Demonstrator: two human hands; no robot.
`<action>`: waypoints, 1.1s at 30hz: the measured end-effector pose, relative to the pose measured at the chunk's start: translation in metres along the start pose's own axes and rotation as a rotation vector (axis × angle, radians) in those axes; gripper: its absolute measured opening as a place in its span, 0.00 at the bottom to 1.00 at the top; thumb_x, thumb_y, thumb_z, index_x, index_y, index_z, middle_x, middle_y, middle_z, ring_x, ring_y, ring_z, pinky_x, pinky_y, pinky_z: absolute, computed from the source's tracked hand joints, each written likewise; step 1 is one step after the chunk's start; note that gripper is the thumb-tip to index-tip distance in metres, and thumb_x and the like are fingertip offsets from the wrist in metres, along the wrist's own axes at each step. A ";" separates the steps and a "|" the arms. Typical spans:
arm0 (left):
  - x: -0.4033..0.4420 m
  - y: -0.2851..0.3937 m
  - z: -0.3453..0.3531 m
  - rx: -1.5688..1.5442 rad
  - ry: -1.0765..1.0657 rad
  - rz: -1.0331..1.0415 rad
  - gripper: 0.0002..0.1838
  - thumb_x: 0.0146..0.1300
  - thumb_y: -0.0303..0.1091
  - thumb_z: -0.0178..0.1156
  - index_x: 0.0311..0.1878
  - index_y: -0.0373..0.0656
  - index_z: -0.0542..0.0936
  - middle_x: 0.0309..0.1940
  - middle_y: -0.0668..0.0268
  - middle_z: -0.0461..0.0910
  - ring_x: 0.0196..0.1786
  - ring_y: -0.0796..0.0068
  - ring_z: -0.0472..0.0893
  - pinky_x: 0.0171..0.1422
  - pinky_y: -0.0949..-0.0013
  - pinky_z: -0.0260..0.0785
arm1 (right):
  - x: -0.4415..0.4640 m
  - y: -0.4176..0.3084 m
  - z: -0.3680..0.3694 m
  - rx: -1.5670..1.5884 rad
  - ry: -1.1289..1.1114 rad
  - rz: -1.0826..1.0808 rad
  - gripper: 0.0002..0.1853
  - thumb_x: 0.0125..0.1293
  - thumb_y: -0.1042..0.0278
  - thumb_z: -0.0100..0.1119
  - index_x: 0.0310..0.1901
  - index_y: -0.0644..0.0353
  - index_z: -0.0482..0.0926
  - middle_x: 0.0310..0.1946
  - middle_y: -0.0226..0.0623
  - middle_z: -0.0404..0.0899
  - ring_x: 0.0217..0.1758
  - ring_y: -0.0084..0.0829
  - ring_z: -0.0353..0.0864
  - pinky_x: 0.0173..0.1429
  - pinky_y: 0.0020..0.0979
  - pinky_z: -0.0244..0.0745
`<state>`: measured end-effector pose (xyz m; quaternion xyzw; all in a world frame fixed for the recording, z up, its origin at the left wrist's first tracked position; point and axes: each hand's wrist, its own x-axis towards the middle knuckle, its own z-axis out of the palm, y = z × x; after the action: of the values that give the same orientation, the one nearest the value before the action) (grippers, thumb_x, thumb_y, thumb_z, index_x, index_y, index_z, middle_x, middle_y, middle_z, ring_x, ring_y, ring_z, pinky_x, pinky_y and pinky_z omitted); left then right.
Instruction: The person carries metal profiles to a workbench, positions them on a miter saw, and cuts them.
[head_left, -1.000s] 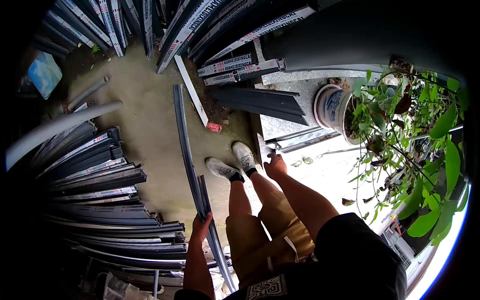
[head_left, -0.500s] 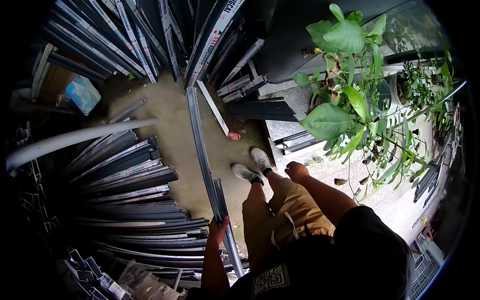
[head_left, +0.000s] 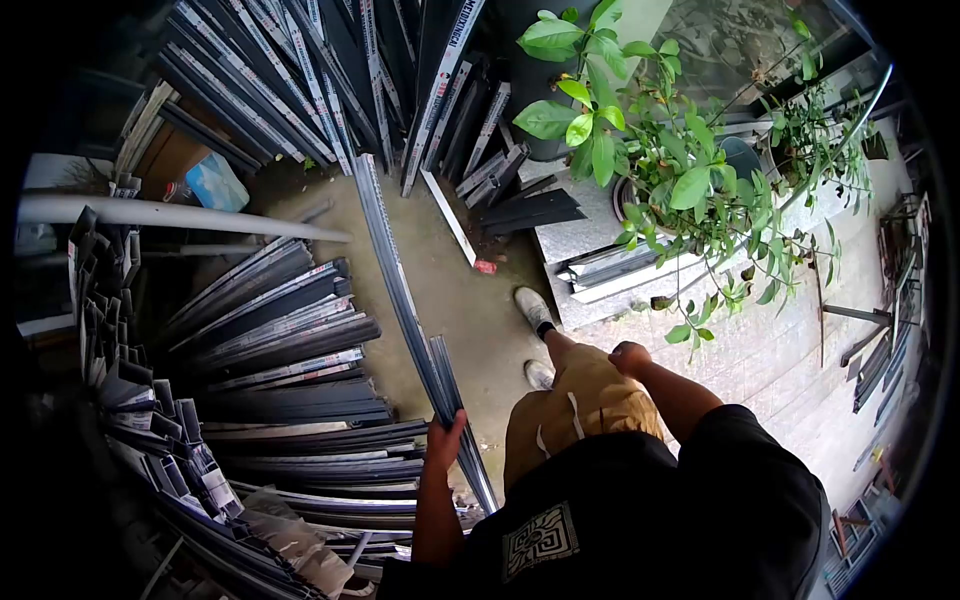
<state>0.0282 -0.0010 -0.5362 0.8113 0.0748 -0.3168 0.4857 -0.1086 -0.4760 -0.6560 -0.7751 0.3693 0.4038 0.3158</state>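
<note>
My left hand (head_left: 445,440) is wrapped around a bundle of long grey metal profiles (head_left: 395,275). A shorter dark profile (head_left: 443,365) lies alongside the long ones at the grip. The bundle slants from beside my body up towards the racks at the far side, over the concrete floor. My right hand (head_left: 630,358) hangs in front of my right thigh, its fingers curled into a loose fist. Nothing shows sticking out of it. Below it are my tan shorts (head_left: 585,395) and one white shoe (head_left: 533,308).
Labelled profiles (head_left: 300,350) are stacked at the left, and more stand upright (head_left: 430,100) ahead. A grey pipe (head_left: 180,215) juts in from the left. A white strip (head_left: 448,218) with a red end lies on the floor. Potted plants (head_left: 690,185) stand on the pale ledge at right.
My view has shifted and my feet have stepped, with one shoe now further back. The profiles stay in my left hand. My right hand has swung back closer to my thigh.
</note>
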 end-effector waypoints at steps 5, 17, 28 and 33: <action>-0.070 -0.026 -0.011 -0.054 0.050 0.082 0.21 0.76 0.50 0.69 0.47 0.38 0.82 0.33 0.68 0.82 0.39 0.75 0.79 0.45 0.62 0.74 | -0.061 0.031 0.019 -0.147 -0.002 0.047 0.24 0.65 0.48 0.60 0.53 0.56 0.92 0.58 0.52 0.89 0.64 0.52 0.88 0.69 0.48 0.81; -0.136 -0.009 -0.012 -0.076 0.042 0.171 0.21 0.79 0.50 0.67 0.47 0.38 0.82 0.35 0.70 0.81 0.42 0.77 0.78 0.47 0.63 0.73 | -0.147 0.051 0.009 -0.174 0.112 -0.254 0.21 0.70 0.50 0.58 0.55 0.53 0.90 0.59 0.51 0.88 0.63 0.52 0.87 0.66 0.48 0.83; -0.143 0.023 0.033 0.013 0.015 0.176 0.21 0.78 0.49 0.67 0.52 0.36 0.83 0.38 0.66 0.83 0.44 0.73 0.81 0.51 0.62 0.75 | -0.168 0.144 0.015 0.116 0.134 -0.236 0.22 0.71 0.47 0.62 0.52 0.57 0.91 0.56 0.51 0.89 0.61 0.51 0.87 0.67 0.45 0.81; -0.154 0.046 0.069 0.139 0.023 0.177 0.25 0.77 0.54 0.67 0.54 0.36 0.83 0.41 0.62 0.86 0.46 0.68 0.84 0.53 0.59 0.77 | -0.172 0.241 0.025 0.325 0.184 -0.070 0.23 0.69 0.48 0.66 0.52 0.60 0.90 0.47 0.52 0.92 0.53 0.49 0.91 0.62 0.44 0.83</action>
<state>-0.1039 -0.0538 -0.4348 0.8500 -0.0138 -0.2680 0.4533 -0.3866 -0.5287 -0.5663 -0.7598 0.4298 0.2550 0.4158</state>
